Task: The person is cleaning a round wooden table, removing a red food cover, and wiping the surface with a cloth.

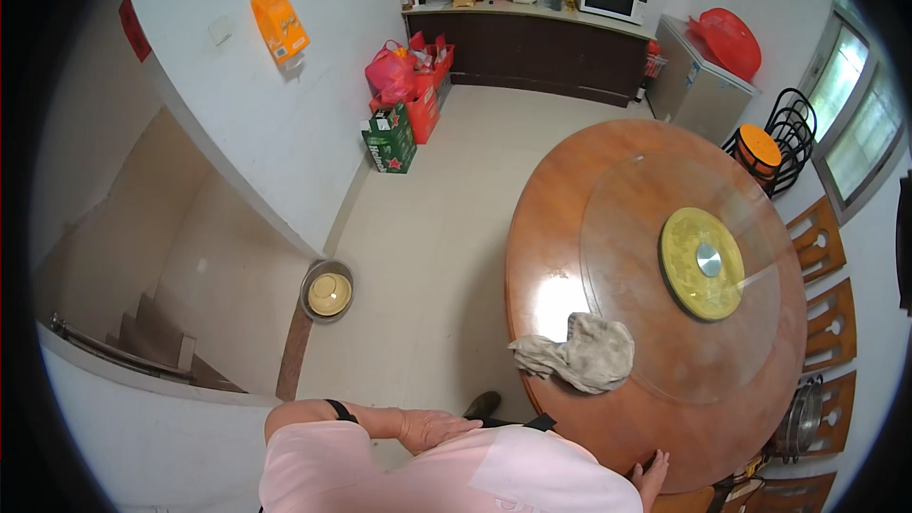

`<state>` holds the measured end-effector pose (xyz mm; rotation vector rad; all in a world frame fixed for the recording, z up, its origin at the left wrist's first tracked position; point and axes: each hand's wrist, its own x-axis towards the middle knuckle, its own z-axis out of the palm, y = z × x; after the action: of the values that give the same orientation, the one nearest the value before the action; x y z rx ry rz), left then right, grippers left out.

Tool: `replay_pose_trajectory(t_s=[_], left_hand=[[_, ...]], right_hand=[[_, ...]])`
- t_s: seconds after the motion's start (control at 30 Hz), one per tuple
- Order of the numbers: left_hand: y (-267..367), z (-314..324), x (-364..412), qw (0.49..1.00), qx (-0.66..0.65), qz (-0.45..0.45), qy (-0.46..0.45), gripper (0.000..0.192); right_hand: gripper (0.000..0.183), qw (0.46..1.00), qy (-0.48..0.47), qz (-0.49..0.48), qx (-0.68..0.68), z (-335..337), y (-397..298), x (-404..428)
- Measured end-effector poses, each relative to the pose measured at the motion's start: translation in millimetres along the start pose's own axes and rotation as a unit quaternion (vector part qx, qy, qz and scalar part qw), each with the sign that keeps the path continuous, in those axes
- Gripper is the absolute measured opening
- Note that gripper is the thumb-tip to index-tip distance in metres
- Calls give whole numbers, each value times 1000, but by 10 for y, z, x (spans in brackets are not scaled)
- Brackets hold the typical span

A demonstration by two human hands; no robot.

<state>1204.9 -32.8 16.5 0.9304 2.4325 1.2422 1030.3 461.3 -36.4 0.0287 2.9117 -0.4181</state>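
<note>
My left hand [436, 430] lies against the front of my pink shirt [434, 474], beside a black strap [506, 422] at my waist. Its fingertips are partly hidden, so I cannot tell whether it grips the strap. My right hand [650, 477] touches the near edge of a round wooden table [548, 242], fingers apart; no held thing shows. A crumpled grey cloth [595, 356] lies near the table's left rim. On the tabletop, a clear glass turntable [620, 228] carries a yellow disc [687, 263] with a silver centre.
Wooden chairs [830, 324] line the right wall, with stacked stools [791, 128] farther back. A metal basin [306, 303] sits on the floor by the stairs [153, 335]. Red crates [427, 110] and a green carton [390, 146] stand along the left wall. A microwave [611, 0] rests on the back counter.
</note>
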Motion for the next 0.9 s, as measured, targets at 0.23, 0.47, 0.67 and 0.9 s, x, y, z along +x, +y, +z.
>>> replay_pose_trajectory(t_s=[0.23, 0.47, 0.67, 0.9], left_hand=[[-173, -20, -91, 999, 27, 38, -17, 99], [-255, -99, -177, 996, 63, 40, -44, 101], [-154, -260, -171, 997, -29, -38, -63, 89], [-24, -582, -210, 966, -157, -149, -139, 82]], right_hand=[[71, 1000, 11, -3, 7, 57, 40, 61], [72, 1000, 8, 0, 29, 127, 65, 102], [70, 998, 30, 44, 36, 226, 176, -40], [64, 997, 64, 18, 48, 196, -81, 80]])
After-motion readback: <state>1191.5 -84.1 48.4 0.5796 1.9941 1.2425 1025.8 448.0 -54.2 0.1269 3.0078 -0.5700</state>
